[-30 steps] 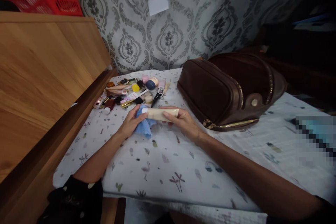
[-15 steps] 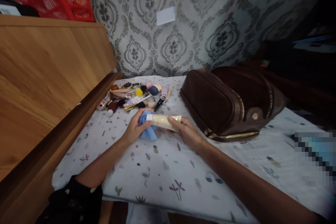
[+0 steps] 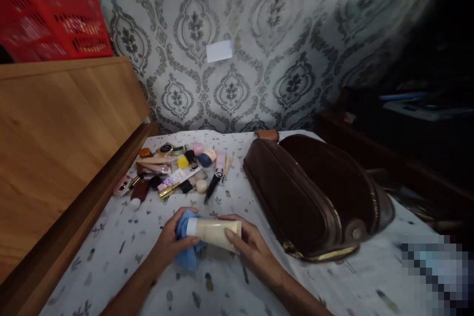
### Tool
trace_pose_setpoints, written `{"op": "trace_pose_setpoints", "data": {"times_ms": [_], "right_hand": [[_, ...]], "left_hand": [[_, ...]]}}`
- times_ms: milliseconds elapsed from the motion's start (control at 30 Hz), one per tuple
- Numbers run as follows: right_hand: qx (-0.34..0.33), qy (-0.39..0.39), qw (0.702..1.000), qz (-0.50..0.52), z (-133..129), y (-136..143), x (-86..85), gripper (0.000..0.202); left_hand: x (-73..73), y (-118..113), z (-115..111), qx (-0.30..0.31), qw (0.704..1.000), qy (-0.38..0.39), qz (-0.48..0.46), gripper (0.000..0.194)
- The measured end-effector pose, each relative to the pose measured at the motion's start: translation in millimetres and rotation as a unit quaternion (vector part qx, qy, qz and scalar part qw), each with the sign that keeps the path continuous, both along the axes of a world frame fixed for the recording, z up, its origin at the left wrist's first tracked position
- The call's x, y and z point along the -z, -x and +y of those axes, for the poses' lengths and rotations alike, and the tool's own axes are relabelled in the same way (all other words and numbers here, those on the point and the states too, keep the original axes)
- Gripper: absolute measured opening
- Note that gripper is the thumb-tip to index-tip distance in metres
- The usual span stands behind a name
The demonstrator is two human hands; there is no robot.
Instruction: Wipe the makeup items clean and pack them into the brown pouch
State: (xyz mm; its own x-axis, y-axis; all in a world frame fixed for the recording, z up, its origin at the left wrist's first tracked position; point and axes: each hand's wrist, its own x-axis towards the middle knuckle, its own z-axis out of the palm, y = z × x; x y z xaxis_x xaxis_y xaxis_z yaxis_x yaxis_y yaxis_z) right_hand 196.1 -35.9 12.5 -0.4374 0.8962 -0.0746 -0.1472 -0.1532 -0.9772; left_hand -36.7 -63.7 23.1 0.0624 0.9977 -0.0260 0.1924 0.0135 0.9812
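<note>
A cream-coloured squeeze tube [image 3: 215,233] with a white cap lies level between my two hands, above the patterned sheet. My right hand [image 3: 249,243] grips its flat end, thumb on the near face and fingers behind. Around the capped end is a blue cloth [image 3: 188,256], bunched in my left hand [image 3: 177,238], whose fingers are closed over it. The cloth's loose corner hangs down below the cap. Beyond my hands, a spread of cosmetics [image 3: 179,177] includes a black-capped tube, a gold stick and a dark red bottle [image 3: 140,193].
A dark brown bag [image 3: 292,192] with gold zips stands to the right on the patterned sheet [image 3: 148,266]. Wooden furniture [image 3: 66,123] with a red basket [image 3: 59,19] on it borders the left. Patterned wallpaper [image 3: 244,34] rises behind. A blurred-out object [image 3: 437,266] lies at the right.
The view has tilted up and turned slightly right, so the scene sits lower and further left. Both hands still hold the tube and cloth, now further from the cosmetics.
</note>
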Motion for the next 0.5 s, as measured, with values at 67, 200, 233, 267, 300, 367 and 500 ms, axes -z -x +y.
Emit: {"op": "trace_pose_setpoints", "data": {"times_ms": [67, 200, 233, 267, 300, 367, 500], "right_hand": [[0.03, -0.005, 0.999, 0.01, 4, 0, -2.5, 0.044], [0.076, 0.0, 0.996, 0.055, 12, 4, -2.3, 0.039], [0.083, 0.008, 0.994, 0.076, 13, 5, -1.6, 0.037], [0.085, 0.025, 0.991, 0.099, 14, 6, -1.0, 0.037], [0.081, 0.044, 0.989, 0.119, 15, 7, -0.6, 0.038], [0.067, 0.057, 0.988, 0.123, 16, 7, -1.0, 0.04], [0.044, 0.059, 0.99, 0.123, 18, 5, -3.6, 0.038]], "left_hand": [[-0.7, -1, 4, -0.006, 1.0, -0.014, 0.017, 0.055], [-4.7, -8, 7, -0.032, 0.997, -0.057, 0.05, 0.049], [-5.0, -11, 6, -0.038, 0.996, -0.067, 0.053, 0.05], [-5.0, -14, 5, -0.048, 0.993, -0.086, 0.058, 0.049], [-4.8, -17, 3, -0.059, 0.989, -0.116, 0.072, 0.047], [-4.2, -23, -1, -0.082, 0.975, -0.178, 0.106, 0.046], [-5.2, -28, -1, -0.07, 0.943, -0.284, 0.159, 0.042]]}}
